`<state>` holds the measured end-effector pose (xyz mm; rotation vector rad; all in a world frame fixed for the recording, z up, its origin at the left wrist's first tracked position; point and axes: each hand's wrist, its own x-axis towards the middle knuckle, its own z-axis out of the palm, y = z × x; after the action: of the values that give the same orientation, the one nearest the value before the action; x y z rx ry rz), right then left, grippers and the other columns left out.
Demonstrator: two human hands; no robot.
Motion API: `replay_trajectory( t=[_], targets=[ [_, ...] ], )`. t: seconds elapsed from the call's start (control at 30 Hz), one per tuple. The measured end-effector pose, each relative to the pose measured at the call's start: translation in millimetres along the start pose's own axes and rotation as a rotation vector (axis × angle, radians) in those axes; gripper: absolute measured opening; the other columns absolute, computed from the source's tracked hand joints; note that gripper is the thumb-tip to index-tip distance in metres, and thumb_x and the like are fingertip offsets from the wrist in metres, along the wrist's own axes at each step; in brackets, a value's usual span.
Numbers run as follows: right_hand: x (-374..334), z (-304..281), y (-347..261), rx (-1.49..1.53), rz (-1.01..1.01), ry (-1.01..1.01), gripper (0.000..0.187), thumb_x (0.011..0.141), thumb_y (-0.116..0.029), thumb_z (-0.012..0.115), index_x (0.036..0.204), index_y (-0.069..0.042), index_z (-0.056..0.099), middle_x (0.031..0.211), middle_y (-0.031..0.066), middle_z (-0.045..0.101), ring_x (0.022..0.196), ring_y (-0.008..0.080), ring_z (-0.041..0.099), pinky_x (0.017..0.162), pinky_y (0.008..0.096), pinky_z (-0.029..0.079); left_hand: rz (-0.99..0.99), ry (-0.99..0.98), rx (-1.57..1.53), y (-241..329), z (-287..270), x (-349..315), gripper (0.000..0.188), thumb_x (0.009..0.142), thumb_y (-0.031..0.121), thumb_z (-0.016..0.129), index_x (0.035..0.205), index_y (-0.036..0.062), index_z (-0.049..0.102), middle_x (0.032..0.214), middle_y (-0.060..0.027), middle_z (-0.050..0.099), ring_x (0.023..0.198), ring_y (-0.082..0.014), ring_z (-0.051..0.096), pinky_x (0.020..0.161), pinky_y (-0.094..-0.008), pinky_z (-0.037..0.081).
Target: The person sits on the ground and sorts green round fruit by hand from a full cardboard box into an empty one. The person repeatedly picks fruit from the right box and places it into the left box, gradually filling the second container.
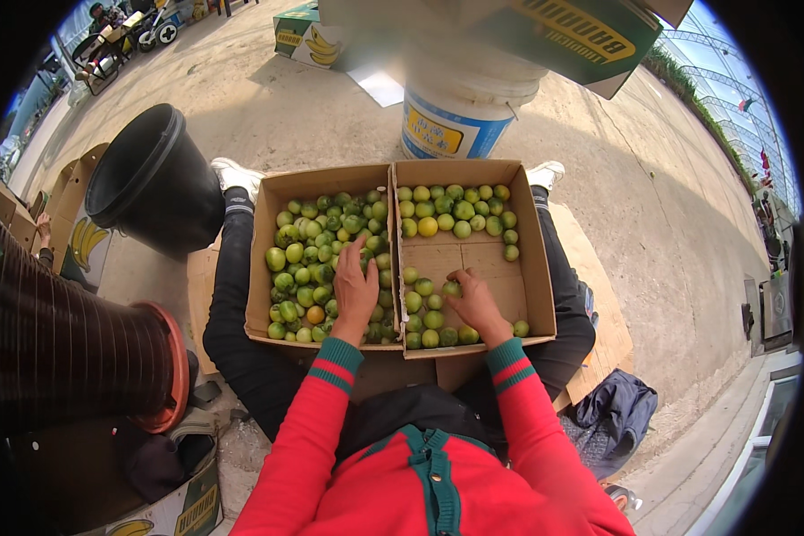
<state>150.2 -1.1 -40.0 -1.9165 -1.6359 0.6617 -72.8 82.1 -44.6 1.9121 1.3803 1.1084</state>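
Observation:
Between my legs stand two shallow cardboard boxes side by side. The left box (pixel 255 299) is full of small round green fruits (pixel 305 272), a few turning yellow or orange. My left hand (pixel 355 284) lies over the right part of that heap, fingers stretched out and touching the fruits. In the right box (pixel 536 268), similar fruits are set in rows along the far side and at the near left, with bare cardboard between. My right hand (pixel 478 308) is low over this box, its fingers pinching a green fruit (pixel 453 288). Its far fingers are partly hidden.
A white bucket (pixel 456 125) stands just beyond the boxes, with a green carton (pixel 581 36) above it. To the left are a black bin (pixel 156 179) and a large dark ribbed pot (pixel 80 339) on its side. Dark cloth (pixel 616 411) lies at the right.

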Motion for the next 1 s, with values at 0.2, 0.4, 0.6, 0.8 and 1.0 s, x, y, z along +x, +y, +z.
replay_trajectory(
  t=[0.2, 0.4, 0.6, 0.8, 1.0],
  targets=[
    [-1, 0, -4, -0.009, 0.003, 0.003, 0.032, 0.077, -0.007, 0.070, 0.107, -0.001, 0.061, 0.109, 0.0214, 0.057, 0.100, 0.0428, 0.058, 0.085, 0.0472, 0.049, -0.008, -0.022, 0.017, -3, 1, -1, 0.045, 0.093, 0.003, 0.055, 0.137, 0.0049, 0.046, 0.126, -0.0184, 0.053, 0.108, -0.0364, 0.057, 0.088, -0.0455, 0.051],
    [-1, 0, -4, -0.044, 0.002, -0.001, 0.030, 0.079, -0.010, 0.069, 0.107, -0.002, 0.062, 0.108, 0.0215, 0.057, 0.100, 0.0424, 0.058, 0.085, 0.0468, 0.050, -0.050, -0.059, 0.014, -4, 4, 0, 0.045, 0.093, 0.005, 0.056, 0.137, 0.0046, 0.046, 0.125, -0.0167, 0.054, 0.105, -0.0327, 0.058, 0.087, -0.0446, 0.051],
    [1, -1, -5, -0.044, -0.024, 0.010, 0.036, 0.080, -0.011, 0.069, 0.113, 0.000, 0.058, 0.111, 0.0228, 0.058, 0.101, 0.0427, 0.058, 0.085, 0.0468, 0.049, -0.047, -0.072, 0.015, -7, 5, 0, 0.046, 0.094, 0.006, 0.057, 0.138, 0.0054, 0.046, 0.126, -0.0149, 0.054, 0.104, -0.0295, 0.058, 0.087, -0.0432, 0.051],
    [7, 6, -1, 0.077, -0.028, 0.184, 0.047, 0.082, -0.012, 0.072, 0.123, 0.000, 0.054, 0.099, 0.0204, 0.060, 0.087, 0.0334, 0.061, 0.074, 0.0404, 0.051, -0.029, -0.094, -0.081, -1, 4, 1, 0.049, 0.090, 0.011, 0.062, 0.137, 0.0057, 0.046, 0.126, -0.0159, 0.054, 0.105, -0.0318, 0.059, 0.089, -0.0442, 0.051],
    [6, 2, -5, 0.048, -0.020, 0.159, 0.049, 0.085, -0.016, 0.073, 0.126, 0.002, 0.052, 0.095, 0.0191, 0.061, 0.082, 0.0303, 0.060, 0.071, 0.0397, 0.050, -0.021, -0.093, -0.059, -1, 4, 0, 0.051, 0.090, 0.013, 0.064, 0.137, 0.0056, 0.046, 0.125, -0.0151, 0.054, 0.103, -0.0297, 0.060, 0.088, -0.0433, 0.051]
  ],
)
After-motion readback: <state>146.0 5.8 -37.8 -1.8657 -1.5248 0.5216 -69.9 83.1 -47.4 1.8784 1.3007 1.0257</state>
